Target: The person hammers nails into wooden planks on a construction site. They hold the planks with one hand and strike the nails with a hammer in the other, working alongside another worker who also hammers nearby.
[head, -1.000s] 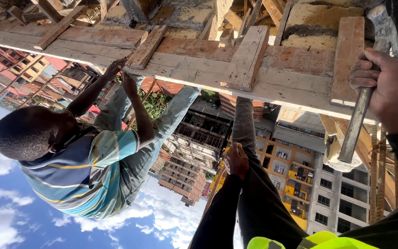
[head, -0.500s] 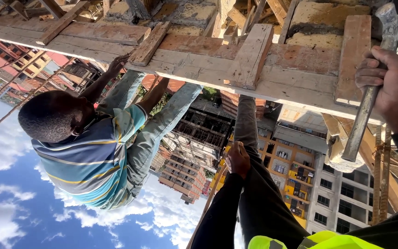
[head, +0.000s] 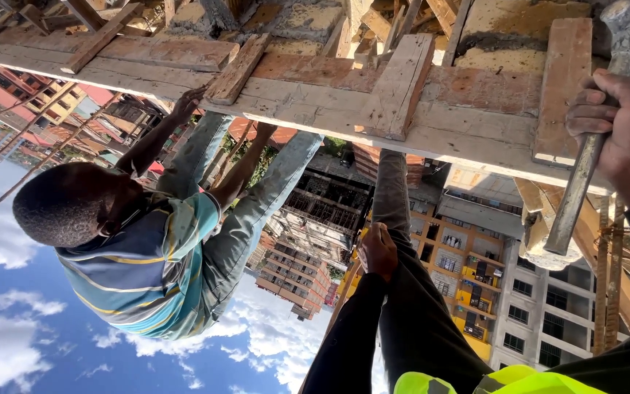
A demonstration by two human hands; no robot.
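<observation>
With short wooden cleats (head: 400, 84) already lying across the long pale timber plank (head: 315, 102), the right hand (head: 621, 138) clenches the grey metal hammer (head: 585, 168) beside the plank's right-end cleat, apparently mid-nailing, while the left hand (head: 379, 252) rests curled below the plank.

Right hand (head: 621, 131) fisted; left hand (head: 379, 252) resting flat

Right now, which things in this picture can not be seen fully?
Head view:
- Right hand: cut off by the right edge; it covers the middle of the hammer handle.
- Left hand: only its back shows on the dark trouser leg; the fingers are hidden.
- Co-worker: one hand partly hidden at the edge of the wooden plank.
</observation>
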